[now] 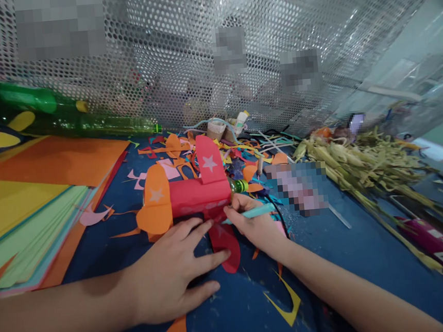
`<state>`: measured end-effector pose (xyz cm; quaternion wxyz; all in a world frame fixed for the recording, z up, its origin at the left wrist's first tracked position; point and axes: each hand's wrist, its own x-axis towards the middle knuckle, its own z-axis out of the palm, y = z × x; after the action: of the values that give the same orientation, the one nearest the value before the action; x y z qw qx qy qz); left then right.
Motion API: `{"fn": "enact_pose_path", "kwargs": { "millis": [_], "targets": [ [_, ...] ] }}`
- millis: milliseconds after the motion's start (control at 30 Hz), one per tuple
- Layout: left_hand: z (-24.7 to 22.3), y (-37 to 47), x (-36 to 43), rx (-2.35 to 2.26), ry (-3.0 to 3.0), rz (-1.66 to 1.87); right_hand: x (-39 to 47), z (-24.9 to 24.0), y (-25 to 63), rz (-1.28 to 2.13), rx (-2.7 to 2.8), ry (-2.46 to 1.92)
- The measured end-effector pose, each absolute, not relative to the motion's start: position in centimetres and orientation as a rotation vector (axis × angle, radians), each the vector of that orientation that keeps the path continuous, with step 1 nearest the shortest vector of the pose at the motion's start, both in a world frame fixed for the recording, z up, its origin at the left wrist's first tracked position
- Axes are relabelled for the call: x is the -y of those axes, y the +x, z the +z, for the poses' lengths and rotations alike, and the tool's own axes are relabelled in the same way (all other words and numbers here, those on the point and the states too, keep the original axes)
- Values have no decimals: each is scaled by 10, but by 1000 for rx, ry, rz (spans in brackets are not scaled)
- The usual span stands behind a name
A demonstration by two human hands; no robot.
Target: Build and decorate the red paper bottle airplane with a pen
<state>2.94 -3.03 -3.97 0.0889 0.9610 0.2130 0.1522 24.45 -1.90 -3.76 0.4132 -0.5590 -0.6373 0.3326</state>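
A paper-covered bottle shaped like an airplane (191, 194) lies on its side, with a red body, red wings and an orange tail. Pale stars mark the upper wing (210, 156) and the tail. The green bottle neck (239, 185) sticks out at the right end. Spread over the near side of the body and the lower red wing (229, 255), my left hand (176, 268) has its fingers apart. My right hand (258, 227) grips a light blue pen (254, 211), its tip at the base of the lower wing.
Stacked coloured paper sheets (46, 202) lie at left, below a green bottle (65, 115). Paper scraps (182, 156) and cups (215, 129) sit behind the airplane. Dry corn husks (361, 164) and a magenta object (429, 238) are at right. A perforated metal screen (165, 52) rises behind.
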Motion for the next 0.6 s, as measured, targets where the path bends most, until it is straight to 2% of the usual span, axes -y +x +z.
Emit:
{"fn": "enact_pose_path", "kwargs": {
  "millis": [600],
  "targets": [
    [-40,30,30,-635,2852,471,18,-42,248,805,1598,-1382]
  ]
}}
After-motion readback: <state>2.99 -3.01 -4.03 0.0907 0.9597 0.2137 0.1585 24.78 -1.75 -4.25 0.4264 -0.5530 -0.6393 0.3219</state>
